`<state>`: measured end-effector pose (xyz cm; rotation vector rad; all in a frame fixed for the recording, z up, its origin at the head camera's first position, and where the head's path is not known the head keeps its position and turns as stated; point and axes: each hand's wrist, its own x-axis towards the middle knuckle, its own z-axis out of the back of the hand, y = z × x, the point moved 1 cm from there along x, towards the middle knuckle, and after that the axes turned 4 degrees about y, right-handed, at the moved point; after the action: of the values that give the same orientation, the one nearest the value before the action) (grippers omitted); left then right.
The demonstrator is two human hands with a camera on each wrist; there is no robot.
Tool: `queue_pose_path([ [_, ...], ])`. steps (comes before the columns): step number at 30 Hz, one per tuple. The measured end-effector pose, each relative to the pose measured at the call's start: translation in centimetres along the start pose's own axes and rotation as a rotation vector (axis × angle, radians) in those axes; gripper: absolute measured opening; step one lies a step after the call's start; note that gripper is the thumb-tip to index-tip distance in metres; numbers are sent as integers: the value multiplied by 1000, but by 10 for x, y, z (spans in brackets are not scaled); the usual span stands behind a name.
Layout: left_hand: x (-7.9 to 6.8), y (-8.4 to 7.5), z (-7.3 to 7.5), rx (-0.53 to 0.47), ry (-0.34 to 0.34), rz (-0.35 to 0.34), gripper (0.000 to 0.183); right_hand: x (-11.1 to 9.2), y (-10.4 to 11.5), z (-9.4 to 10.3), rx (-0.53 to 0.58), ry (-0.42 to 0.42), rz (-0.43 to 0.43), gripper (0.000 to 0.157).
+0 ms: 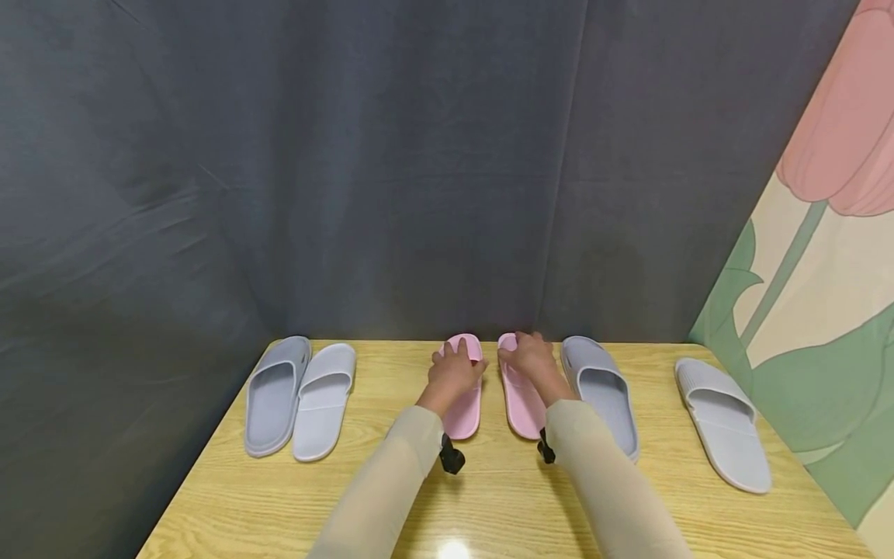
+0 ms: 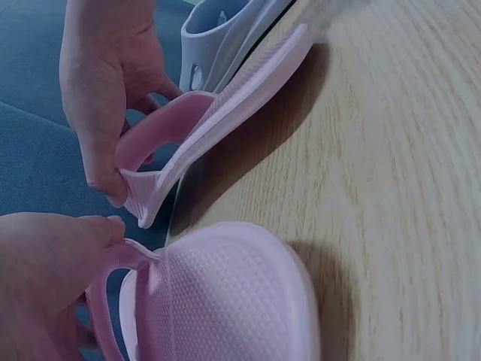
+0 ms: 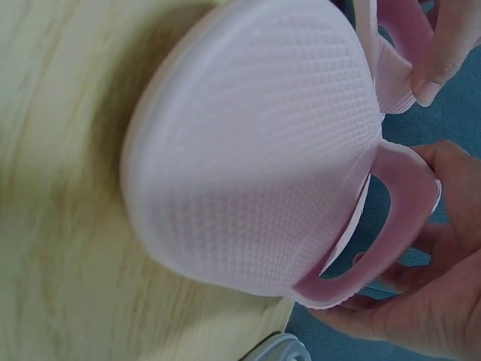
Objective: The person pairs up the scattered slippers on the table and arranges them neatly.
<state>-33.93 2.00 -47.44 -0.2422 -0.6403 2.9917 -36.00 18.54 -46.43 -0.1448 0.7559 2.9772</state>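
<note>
Two pink slippers are side by side at the back middle of the wooden table. My left hand (image 1: 452, 371) grips the left pink slipper (image 1: 462, 418) across its strap, thumb on the inner side. The right pink slipper (image 1: 522, 410) is in the grip of my right hand (image 1: 534, 361), also over the strap. In the right wrist view, my right fingers (image 3: 432, 263) curl around the strap edge, and the textured footbed faces the camera. Shadows fall on the wood under both soles in the left wrist view. Both toe ends point to the back.
A grey slipper (image 1: 608, 396) stands just right of my right hand. Further right lies a white ribbed slipper (image 1: 733, 450). At the left are another grey slipper (image 1: 269, 407) and a white one (image 1: 320, 423). A dark curtain (image 1: 419, 171) hangs along the table's back edge.
</note>
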Motion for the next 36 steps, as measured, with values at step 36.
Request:
queue_pose_path([
  [36,1,1,1,51,-28,-49,73,-2,3,-4,24,48,29,65],
])
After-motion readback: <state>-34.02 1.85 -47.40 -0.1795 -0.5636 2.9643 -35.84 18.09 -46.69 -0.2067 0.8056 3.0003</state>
